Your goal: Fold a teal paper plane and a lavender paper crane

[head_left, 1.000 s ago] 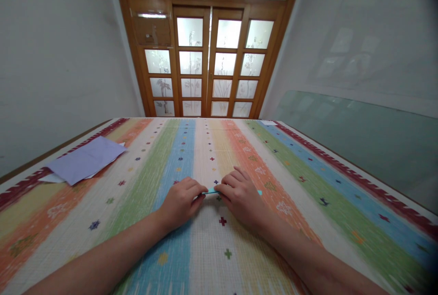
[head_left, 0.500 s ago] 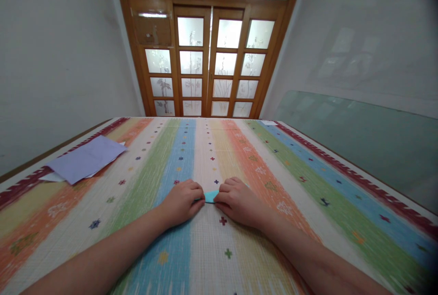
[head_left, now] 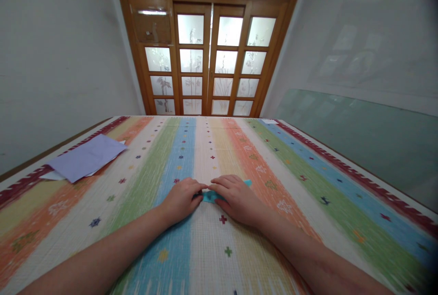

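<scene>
Both hands press down on a small folded piece of turquoise paper (head_left: pixel 209 196), fingers curled over it rather than clenched around it. Most of that paper is hidden under the fingers, so how each fingertip grips it cannot be told; only a short strip shows between the two hands and a corner pokes out on the far right side of the right hand's knuckles.

From large to small: a wide woven mat with long stripes of green, blue, cream, orange and yellow (head_left: pixel 308 181) covers the whole surface, dotted with small cross motifs and edged in dark red. At its far end stands a wooden door with frosted glass panes (head_left: pixel 208 62). A pale green glass sheet (head_left: pixel 359 135) leans along the right wall. Well apart on the far left of the mat lies a loose stack of lilac and white paper sheets (head_left: pixel 85 158).

The left hand (head_left: pixel 181 197) rests on the blue stripe, knuckles up, its fingertips touching the left end of the turquoise paper. The right hand (head_left: pixel 236 197) lies just beside it on the cream stripe, fingers pointing left over the paper's middle and right part. The two hands nearly meet above it, near the centre of the mat.
</scene>
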A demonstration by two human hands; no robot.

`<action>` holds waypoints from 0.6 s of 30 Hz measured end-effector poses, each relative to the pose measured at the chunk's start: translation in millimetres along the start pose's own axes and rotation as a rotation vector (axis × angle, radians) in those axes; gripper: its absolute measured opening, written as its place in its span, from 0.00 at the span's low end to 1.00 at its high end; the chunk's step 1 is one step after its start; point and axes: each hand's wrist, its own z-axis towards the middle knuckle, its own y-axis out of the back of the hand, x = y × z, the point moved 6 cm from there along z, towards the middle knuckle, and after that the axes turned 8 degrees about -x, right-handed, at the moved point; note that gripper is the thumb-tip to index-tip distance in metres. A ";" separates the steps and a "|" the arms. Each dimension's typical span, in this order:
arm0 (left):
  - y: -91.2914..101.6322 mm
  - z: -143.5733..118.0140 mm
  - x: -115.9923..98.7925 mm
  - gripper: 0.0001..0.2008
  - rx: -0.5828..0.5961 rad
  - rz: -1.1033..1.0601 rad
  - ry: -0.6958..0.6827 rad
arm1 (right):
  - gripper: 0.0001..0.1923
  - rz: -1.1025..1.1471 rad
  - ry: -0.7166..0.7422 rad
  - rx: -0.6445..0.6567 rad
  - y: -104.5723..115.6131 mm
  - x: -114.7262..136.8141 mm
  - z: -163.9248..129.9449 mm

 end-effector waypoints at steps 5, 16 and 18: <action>-0.3 0.8 0.2 0.08 0.008 -0.028 0.007 | 0.12 -0.044 -0.040 0.070 -4.9 -1.3 -1.8; 4.1 -0.4 -12.1 0.10 0.152 0.038 -0.214 | 0.09 -0.004 -0.011 0.171 -9.4 3.9 -5.8; 4.5 -0.8 -13.7 0.11 0.166 0.061 -0.232 | 0.09 0.000 -0.034 0.173 -9.0 5.3 -5.6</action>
